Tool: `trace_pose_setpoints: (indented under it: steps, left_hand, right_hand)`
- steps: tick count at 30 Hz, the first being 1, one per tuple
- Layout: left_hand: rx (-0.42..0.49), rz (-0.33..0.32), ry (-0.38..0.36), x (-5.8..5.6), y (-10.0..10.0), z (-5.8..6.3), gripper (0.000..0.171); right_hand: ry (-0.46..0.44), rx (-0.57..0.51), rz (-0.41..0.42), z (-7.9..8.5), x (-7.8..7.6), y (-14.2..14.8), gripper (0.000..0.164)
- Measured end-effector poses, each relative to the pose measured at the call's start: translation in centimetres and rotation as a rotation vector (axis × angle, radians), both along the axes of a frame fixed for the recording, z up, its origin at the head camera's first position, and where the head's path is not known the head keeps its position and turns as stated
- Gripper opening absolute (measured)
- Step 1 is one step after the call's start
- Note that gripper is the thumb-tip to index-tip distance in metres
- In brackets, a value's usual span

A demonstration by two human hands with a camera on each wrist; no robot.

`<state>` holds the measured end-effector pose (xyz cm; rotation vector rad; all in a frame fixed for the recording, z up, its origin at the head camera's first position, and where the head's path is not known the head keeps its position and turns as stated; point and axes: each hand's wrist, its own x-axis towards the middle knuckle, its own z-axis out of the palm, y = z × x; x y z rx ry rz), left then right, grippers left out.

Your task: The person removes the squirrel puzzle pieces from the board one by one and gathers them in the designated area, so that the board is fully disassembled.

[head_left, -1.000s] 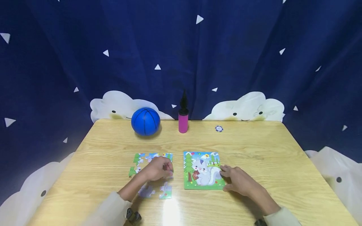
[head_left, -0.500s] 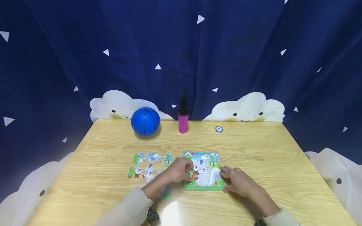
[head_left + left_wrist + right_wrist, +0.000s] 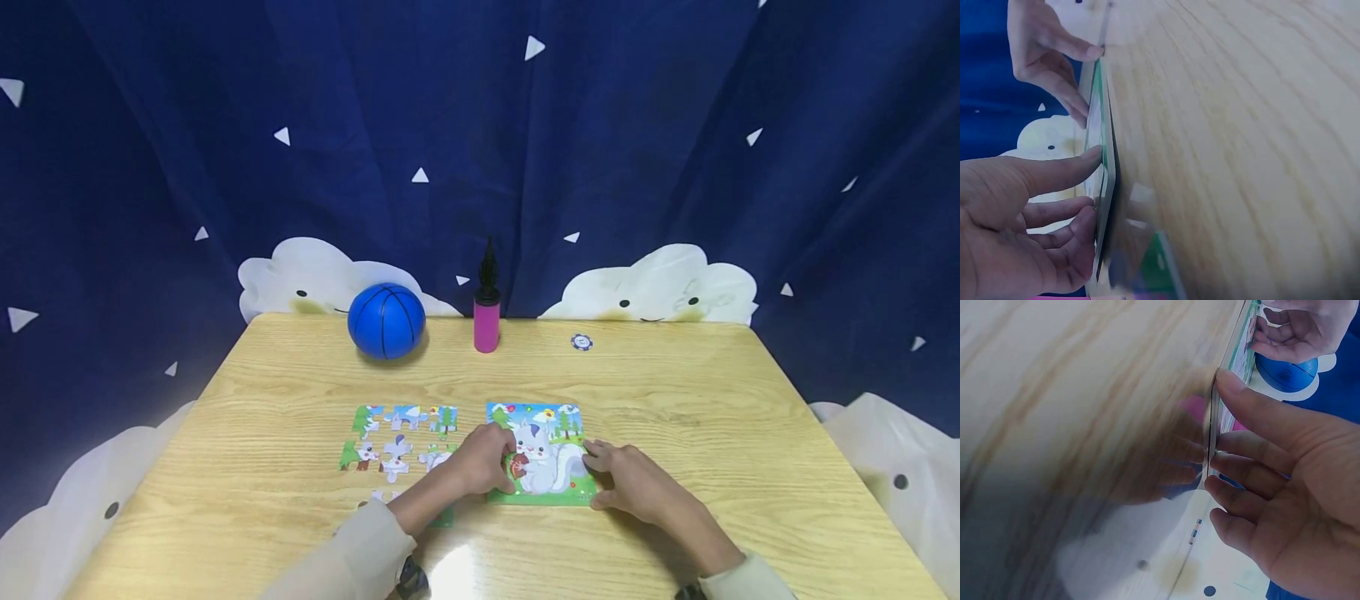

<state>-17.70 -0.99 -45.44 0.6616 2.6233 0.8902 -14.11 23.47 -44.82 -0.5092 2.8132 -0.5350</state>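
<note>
A square puzzle board printed with a squirrel and trees lies on the table between both hands. My left hand holds its left side, thumb near the front edge and fingers bent over the side, hiding part of the picture. From the opposite side my right hand holds the right edge, with its thumb and curved fingers touching the rim. To the left are several loose jigsaw pieces of a matching picture, spaced in rows. My left forearm covers part of their lowest row.
At the back of the table stand a blue ball and a pink pump with a black top. A small round blue-and-white chip lies back right. A dark blue curtain hangs behind.
My left hand has moved right, from above the loose pieces to the left side of the puzzle board. The right hand stays at the board's right edge.
</note>
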Motion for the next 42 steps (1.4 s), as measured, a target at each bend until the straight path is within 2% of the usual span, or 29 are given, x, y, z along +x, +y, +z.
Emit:
trace_pose_setpoints:
  steps: [5, 12, 18, 23, 29, 31, 36, 42]
  left_hand:
    - [-0.037, 0.005, 0.017, 0.1, 0.2, 0.2, 0.047]
    - [-0.003, -0.007, -0.003, -0.2, 0.2, 0.1, 0.045]
    - [-0.024, 0.004, 0.004, -0.1, 0.2, 0.0, 0.051]
    - [-0.033, -0.011, 0.018, -0.1, 0.1, 0.0, 0.046]
    - [0.057, -0.073, 0.073, -0.5, -0.4, 0.1, 0.019]
    - [0.100, -0.086, 0.060, -0.7, -0.7, 0.1, 0.011]
    - [0.207, -0.095, 0.004, -1.0, -1.4, 0.2, 0.010]
    - [0.236, -0.075, 0.006, -1.1, -3.0, 0.8, 0.011]
  right_hand:
    - [0.003, -0.001, 0.006, 0.2, 0.0, 0.0, 0.062]
    - [-0.012, -0.011, 0.006, 0.2, 0.1, 0.0, 0.063]
    - [0.004, -0.006, 0.009, 0.2, 0.2, 0.0, 0.063]
    - [0.009, -0.002, 0.012, 0.1, 0.1, 0.0, 0.063]
    - [0.012, 0.001, 0.014, 0.0, 0.1, 0.0, 0.062]
    - [0.014, 0.002, 0.018, 0.0, 0.1, 0.1, 0.063]
    - [0.012, -0.015, 0.037, 0.0, 0.1, 0.3, 0.062]
    - [0.003, -0.021, 0.036, 0.0, 0.1, 0.3, 0.062]
